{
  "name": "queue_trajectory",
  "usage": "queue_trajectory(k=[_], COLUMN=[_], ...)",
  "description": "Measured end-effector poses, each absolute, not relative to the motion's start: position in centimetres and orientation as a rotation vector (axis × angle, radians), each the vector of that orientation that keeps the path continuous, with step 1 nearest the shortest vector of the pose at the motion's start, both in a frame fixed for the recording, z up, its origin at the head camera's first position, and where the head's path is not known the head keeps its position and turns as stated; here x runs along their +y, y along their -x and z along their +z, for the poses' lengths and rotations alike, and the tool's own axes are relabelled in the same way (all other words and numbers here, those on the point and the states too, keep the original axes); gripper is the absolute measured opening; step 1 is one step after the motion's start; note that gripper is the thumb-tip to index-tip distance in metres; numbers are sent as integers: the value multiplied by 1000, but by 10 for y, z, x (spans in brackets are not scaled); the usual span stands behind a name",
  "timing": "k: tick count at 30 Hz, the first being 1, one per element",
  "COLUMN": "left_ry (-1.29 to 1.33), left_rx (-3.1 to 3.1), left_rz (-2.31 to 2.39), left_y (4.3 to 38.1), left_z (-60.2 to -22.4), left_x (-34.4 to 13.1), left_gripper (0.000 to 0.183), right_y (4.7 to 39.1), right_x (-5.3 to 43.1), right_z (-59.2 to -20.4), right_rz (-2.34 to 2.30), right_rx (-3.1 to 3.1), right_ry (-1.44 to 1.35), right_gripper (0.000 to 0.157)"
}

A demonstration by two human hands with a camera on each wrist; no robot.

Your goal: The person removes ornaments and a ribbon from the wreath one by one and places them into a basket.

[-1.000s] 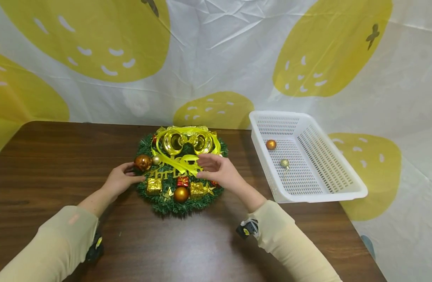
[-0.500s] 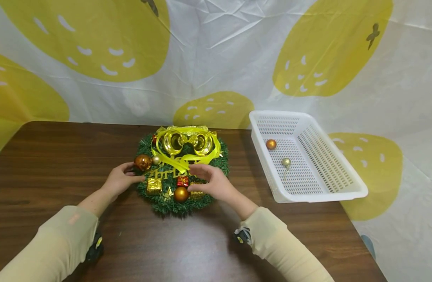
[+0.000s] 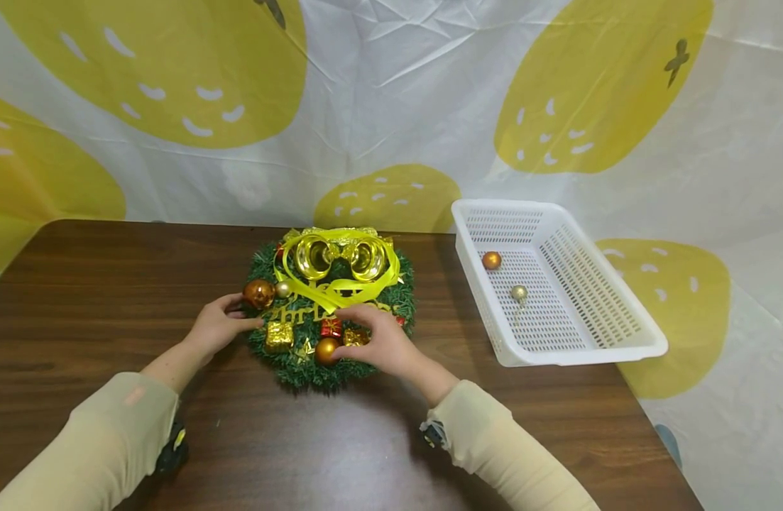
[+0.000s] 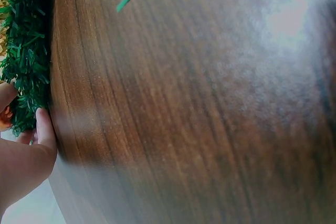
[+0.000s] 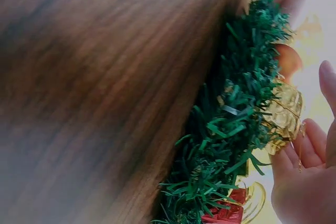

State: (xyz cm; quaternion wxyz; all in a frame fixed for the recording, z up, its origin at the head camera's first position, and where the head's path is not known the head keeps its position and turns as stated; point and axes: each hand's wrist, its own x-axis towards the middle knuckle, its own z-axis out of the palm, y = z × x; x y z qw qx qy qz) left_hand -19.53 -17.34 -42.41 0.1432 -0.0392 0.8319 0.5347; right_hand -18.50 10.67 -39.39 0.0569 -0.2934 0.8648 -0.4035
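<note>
A green Christmas wreath [image 3: 322,381] lies on the table, trimmed with gold bells [image 3: 313,260], a yellow ribbon [image 3: 321,299] and small gift boxes. My left hand [image 3: 215,326] grips its left edge, beside a shiny brown bauble [image 3: 259,293]; in the left wrist view its fingers [image 4: 46,132] press the greenery's outer side. Over the wreath's front right reaches my right hand [image 3: 385,342], thumb and fingers spread apart. Its thumb tip is right at an orange bauble [image 3: 326,351]. In the right wrist view its fingers are close to a gold gift box [image 5: 283,111].
To the right stands a white perforated basket [image 3: 583,360] holding an orange bauble [image 3: 491,260] and a small gold bauble [image 3: 519,292]. A patterned cloth [image 3: 391,92] hangs behind the table [image 3: 142,284]. A green scrap [image 4: 126,1] lies near the wreath.
My right hand has moved left and toward me over the wreath, from the ribbon ends to the orange bauble and gold gift box. The left hand has stayed put.
</note>
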Motion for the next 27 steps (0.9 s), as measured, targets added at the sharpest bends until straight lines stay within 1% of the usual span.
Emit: queue_trajectory(k=[6,13,18,24,27], left_ry=[115,114,109,109,110], left_rx=[2407,2410,2409,2396,2394], left_rz=[1537,1534,1531,1543,1545], left_y=[196,196,195,195,195], left_z=[-425,-425,-425,-424,-424], left_x=[-173,-174,-175,-174,-174], left_gripper=[80,80,81,81,81], right_y=[184,183,182,180,180], right_x=[105,103,102,101,100], right_z=[-398,-399,-401,-402,-403], right_rz=[-1005,-895,-705,-527,-553], right_rx=[2760,2772,2819,2890,2891], right_ry=[1096,1164,1232,1442,1439], right_gripper=[59,56,54,44,41])
